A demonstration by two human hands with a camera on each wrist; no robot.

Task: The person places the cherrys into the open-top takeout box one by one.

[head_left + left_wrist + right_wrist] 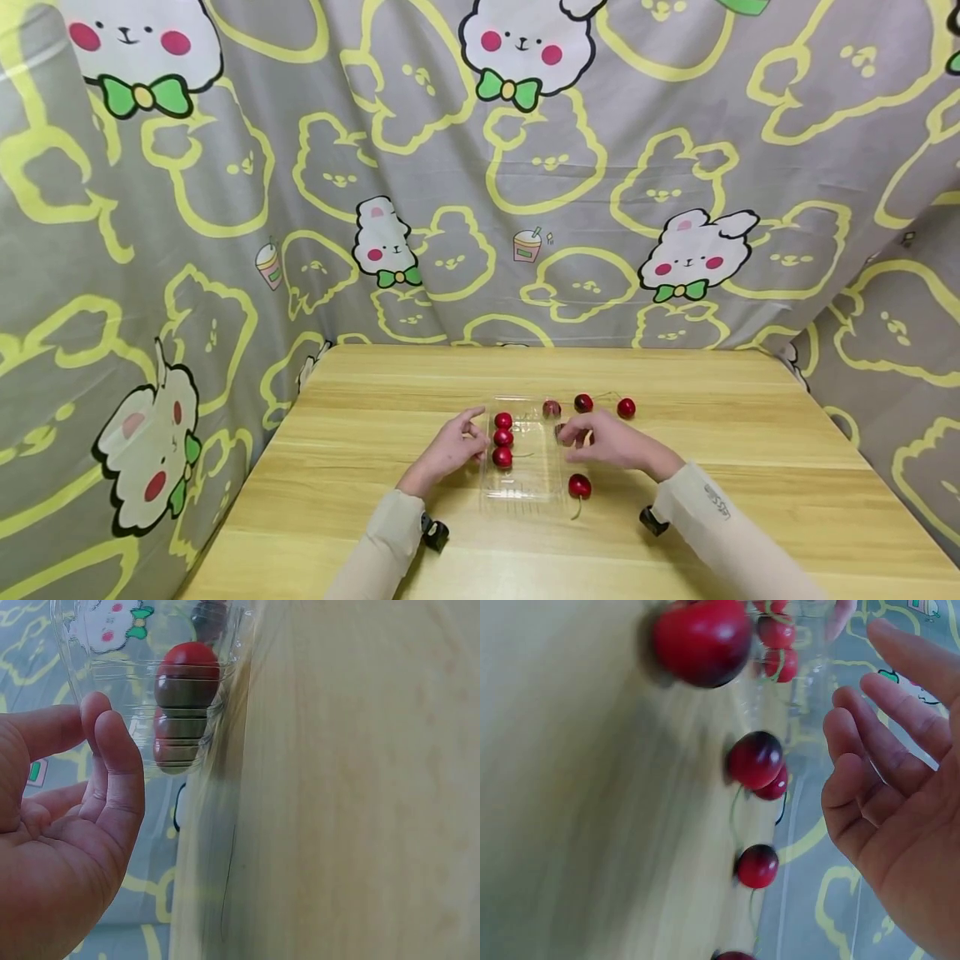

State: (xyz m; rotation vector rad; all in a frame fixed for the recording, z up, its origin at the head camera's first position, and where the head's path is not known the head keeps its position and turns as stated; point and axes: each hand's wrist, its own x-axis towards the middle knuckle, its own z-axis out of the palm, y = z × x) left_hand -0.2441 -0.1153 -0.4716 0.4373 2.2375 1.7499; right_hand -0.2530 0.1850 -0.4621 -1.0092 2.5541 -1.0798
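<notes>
A clear plastic box (522, 497) lies on the table with three red cherries (502, 437) along its left side. My left hand (453, 443) is beside the box's left wall, fingers loosely bent. In the left wrist view the fingertips (96, 709) overlap the box's edge. My right hand (611, 442) hovers by the right wall with relaxed, curved fingers, and the right wrist view shows nothing in its grasp. A cherry (580, 486) with a green stem lies in front of it. Further cherries (756, 760) lie close by, one partly hidden behind the right fingers in the head view.
Past the box's back right corner sit a cherry (583, 403) and another (626, 407), both with thin stems. The wooden table (360, 517) ends at a grey patterned curtain (450, 175) behind and at the sides.
</notes>
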